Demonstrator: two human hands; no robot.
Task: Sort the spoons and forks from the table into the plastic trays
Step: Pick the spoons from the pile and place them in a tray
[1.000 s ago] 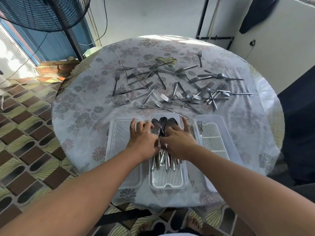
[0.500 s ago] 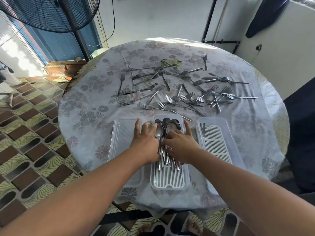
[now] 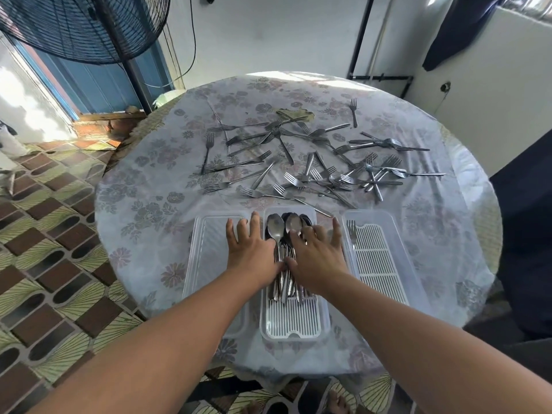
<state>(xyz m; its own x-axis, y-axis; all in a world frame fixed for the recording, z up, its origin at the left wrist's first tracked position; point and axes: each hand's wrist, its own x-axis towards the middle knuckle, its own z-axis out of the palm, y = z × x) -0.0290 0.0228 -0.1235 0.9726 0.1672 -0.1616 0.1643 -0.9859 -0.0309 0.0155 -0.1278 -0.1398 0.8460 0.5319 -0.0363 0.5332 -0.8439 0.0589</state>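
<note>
Three clear plastic trays stand side by side at the table's near edge. The middle tray (image 3: pixel 294 328) holds a pile of spoons (image 3: pixel 276 227) with bowls pointing away from me. My left hand (image 3: pixel 252 251) lies flat with spread fingers on the pile's left side and over the left tray (image 3: pixel 206 249). My right hand (image 3: pixel 316 253) lies flat on the pile's right side, fingers straight. The right tray (image 3: pixel 385 264) has one fork (image 3: pixel 352 231) at its far left. Several forks (image 3: pixel 316 162) lie scattered across the table beyond the trays.
The round table (image 3: pixel 143 204) wears a floral cloth under clear plastic. A standing fan (image 3: pixel 89 28) rises at the far left. A dark cloth hangs at the upper right wall. Patterned floor tiles lie to the left. A lone fork (image 3: pixel 354 110) lies far back.
Both hands have slid slightly towards me along the spoon pile, uncovering more of the spoon bowls. The view has tilted up a little.
</note>
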